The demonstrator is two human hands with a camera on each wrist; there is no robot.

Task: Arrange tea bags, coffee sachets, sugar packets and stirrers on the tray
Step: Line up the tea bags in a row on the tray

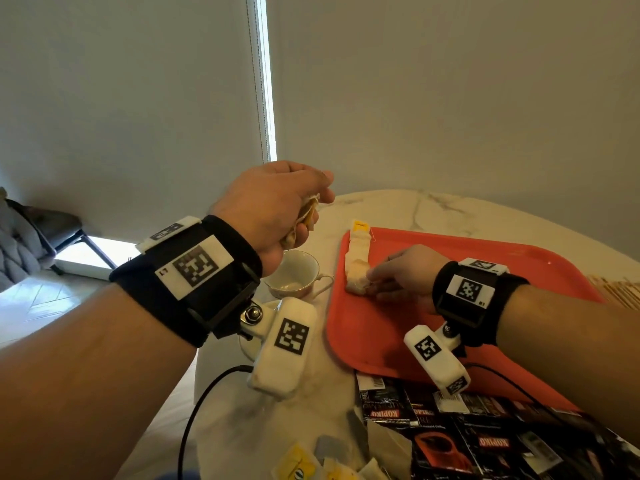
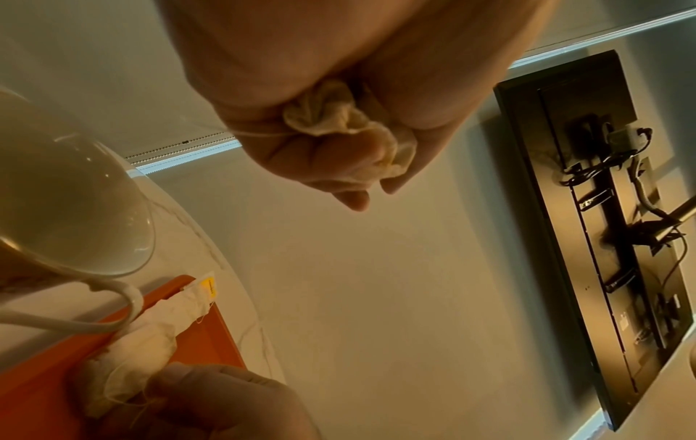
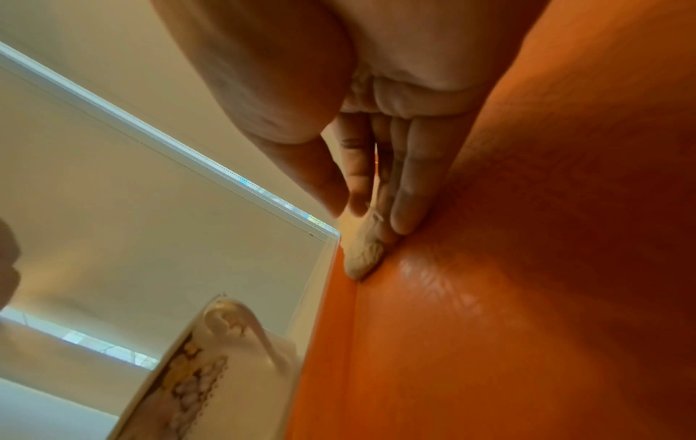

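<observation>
Under the right hand's fingertips lies the marble table (image 1: 450,209), and on it the red tray (image 1: 519,271), the largest thing set there. Nearer the person than that hand, off the tray's near edge, black coffee sachets (image 1: 450,441) lie spread on the table, with loose yellow-tagged tea bags (image 1: 311,462) beside them. Directly below the raised left hand stands a white teacup (image 1: 294,275), just left of the tray's left edge; its handle points toward the tray.

Along the tray's left side runs a row of tea bags (image 1: 356,261), from the right hand's fingertips away to a yellow tag at the far end. The right hand (image 1: 405,275) rests low on the tray, its fingers (image 3: 410,190) nearly straight, thumb and fingertips pinching the nearest bag of the row against the tray floor. The left hand (image 1: 273,206) hangs above the cup, well clear of the table, fingers curled tight round a crumpled bunch of tea bags (image 2: 339,119), a thin string trailing from the fist.
</observation>
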